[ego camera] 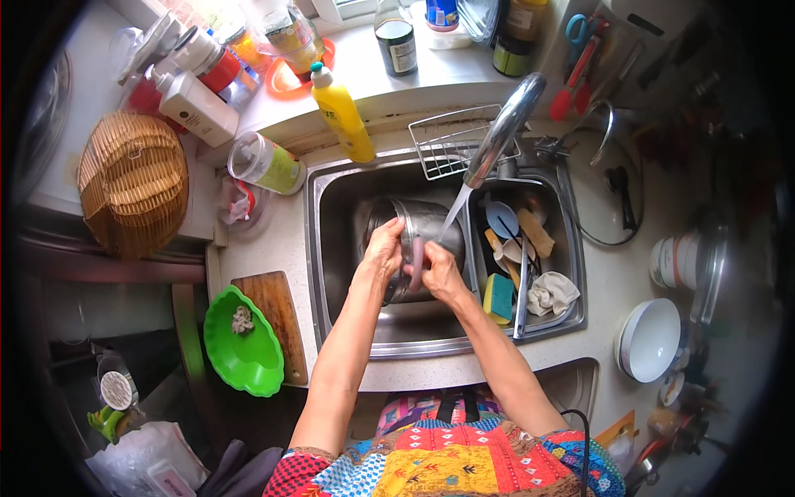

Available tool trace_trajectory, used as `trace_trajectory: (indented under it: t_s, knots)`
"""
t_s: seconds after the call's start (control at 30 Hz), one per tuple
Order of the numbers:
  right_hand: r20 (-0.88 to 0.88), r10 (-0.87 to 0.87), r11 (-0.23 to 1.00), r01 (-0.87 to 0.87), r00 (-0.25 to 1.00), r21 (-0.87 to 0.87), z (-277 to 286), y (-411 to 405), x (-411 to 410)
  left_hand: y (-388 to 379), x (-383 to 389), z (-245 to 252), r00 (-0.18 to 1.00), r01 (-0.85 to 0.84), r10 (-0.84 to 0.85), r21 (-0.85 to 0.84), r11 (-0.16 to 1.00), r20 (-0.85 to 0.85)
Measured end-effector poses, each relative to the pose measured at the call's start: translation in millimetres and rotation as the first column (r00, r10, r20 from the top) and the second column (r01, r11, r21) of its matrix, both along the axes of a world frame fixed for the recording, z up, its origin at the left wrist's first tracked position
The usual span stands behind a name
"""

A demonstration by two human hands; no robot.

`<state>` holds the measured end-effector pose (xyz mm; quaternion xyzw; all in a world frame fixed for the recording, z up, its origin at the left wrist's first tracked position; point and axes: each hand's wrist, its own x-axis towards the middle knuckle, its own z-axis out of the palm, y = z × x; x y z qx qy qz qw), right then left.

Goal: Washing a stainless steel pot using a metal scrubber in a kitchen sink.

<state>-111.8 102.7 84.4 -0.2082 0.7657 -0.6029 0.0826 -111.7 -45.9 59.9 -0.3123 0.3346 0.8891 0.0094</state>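
Note:
Over the large left basin of a stainless steel sink [397,350], my left hand [385,248] grips the rim of a metal pot [435,217] that lies tilted on its side. A pinkish ring-like piece [417,264], perhaps a handle or a seal, passes between my hands. My right hand [440,268] is closed around something at this piece; what its fingers hold is mostly hidden. Water runs from the chrome faucet [504,133] beside my right hand, onto or behind it.
The right basin holds a yellow-green sponge [498,298], utensils, a knife and a crumpled cloth [551,292]. Behind stand a wire rack [456,140] and a yellow soap bottle [345,118]. A green bowl [245,354] leans on a wooden cutting board [273,310]; a glass lid [596,186] and white bowl [650,340] are right.

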Motion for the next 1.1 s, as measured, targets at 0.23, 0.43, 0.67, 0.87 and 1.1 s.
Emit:
trace_trajectory:
  t_s: [0.23,0.43,0.67,0.87,1.1]
  knots:
    - [-0.009,-0.170,0.979,0.170,0.985,0.115,-2.6,0.0,-11.7,11.4,28.9,41.5,0.887,0.458,-0.403,-0.319,0.830,0.225]
    - [0.013,-0.032,0.993,0.030,0.999,0.115,4.6,-10.8,-11.1,22.8,60.1,27.1,0.975,0.220,-0.211,-0.337,0.915,0.064]
    - [-0.077,0.152,0.980,-0.140,0.985,0.141,11.7,13.4,-30.4,19.5,51.6,25.5,0.969,0.239,-0.244,-0.345,0.908,0.031]
    - [0.039,-0.318,0.941,0.311,0.947,0.134,-1.6,18.7,-0.5,26.9,40.3,55.0,0.927,0.292,-0.362,-0.413,0.863,-0.100]
    - [0.059,-0.486,0.869,0.475,0.872,0.142,-16.0,12.4,-17.1,40.5,21.8,62.7,0.925,0.328,-0.378,-0.445,0.833,-0.025]
